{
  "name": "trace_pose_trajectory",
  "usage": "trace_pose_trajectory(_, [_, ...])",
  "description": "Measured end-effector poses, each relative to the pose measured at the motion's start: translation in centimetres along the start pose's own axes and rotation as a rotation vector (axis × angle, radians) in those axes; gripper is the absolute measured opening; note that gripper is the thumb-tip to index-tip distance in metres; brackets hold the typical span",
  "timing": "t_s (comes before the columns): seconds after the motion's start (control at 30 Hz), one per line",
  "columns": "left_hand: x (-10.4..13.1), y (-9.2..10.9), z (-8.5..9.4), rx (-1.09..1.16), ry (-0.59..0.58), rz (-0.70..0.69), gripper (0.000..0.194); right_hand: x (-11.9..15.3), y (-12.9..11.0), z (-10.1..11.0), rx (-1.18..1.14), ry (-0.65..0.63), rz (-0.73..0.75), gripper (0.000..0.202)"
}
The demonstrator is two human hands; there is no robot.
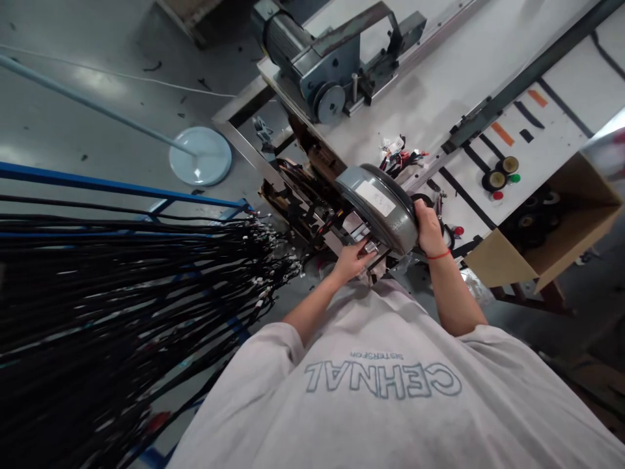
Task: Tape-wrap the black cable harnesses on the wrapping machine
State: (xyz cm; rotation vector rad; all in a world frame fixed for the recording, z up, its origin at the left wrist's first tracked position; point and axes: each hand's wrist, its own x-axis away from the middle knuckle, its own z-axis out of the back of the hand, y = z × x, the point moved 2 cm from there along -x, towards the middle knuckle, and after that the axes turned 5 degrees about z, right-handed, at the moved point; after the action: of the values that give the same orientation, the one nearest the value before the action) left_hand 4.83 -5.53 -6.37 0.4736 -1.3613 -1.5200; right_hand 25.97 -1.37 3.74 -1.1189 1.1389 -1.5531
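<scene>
A large grey round housing [390, 218] with a white handwritten label stands tilted at the front of a bench machine. My right hand [430, 231], a red cord at its wrist, is closed on the housing's right edge, thumb on top; its other fingers are mostly hidden. Lower and to the left, my left hand [352, 262] reaches in beneath the housing. Its thumb and fingers lie on either side of a small shiny metal cylinder [371, 247], apparently pinching it. Dark machine parts and wires [312, 208] crowd the space just left of the housing.
A motor with a pulley [331, 103] sits on the white bench [439, 85]. Loose wire pieces [400, 156] lie behind the housing. Black tape rolls [495, 179] and an open cardboard box [576, 228] are at right. Many black cables [122, 293] hang on a blue rack [122, 189] at left.
</scene>
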Motion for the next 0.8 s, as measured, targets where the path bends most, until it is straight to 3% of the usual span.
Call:
trace_pose_trajectory(0.17, [0.0, -0.3, 0.1, 0.032, -0.034, 0.038, 0.054, -0.2, 0.2, 0.0, 0.019, -0.015, 0.012, 0.069])
trace_pose_trajectory(0.33, [0.9, -0.3, -2.4, 0.345, 0.144, 0.226, 0.055, -0.1, -0.1, -0.3, 0.007, -0.035, -0.005, 0.074])
trace_pose_trajectory(0.47, [1.3, 0.6, -3.2, 0.548, -0.01, 0.345, 0.056, -0.1, -0.2, -0.4, 0.013, -0.011, 0.026, 0.074])
trace_pose_trajectory(0.57, [0.9, 1.0, -1.9, 0.591, -0.069, 0.461, 0.046, -0.2, 0.1, -0.4, 0.008, -0.015, 0.022, 0.072])
trace_pose_trajectory(0.67, [0.0, 1.1, -0.7, 0.656, -0.222, 0.577, 0.038, -0.1, 0.2, -0.4, 0.015, -0.035, 0.011, 0.07])
trace_pose_trajectory(0.8, [-1.8, 1.6, 0.2, 0.576, -0.398, 0.64, 0.03, 0.7, -0.6, -0.3, 0.096, 0.056, 0.122, 0.065])
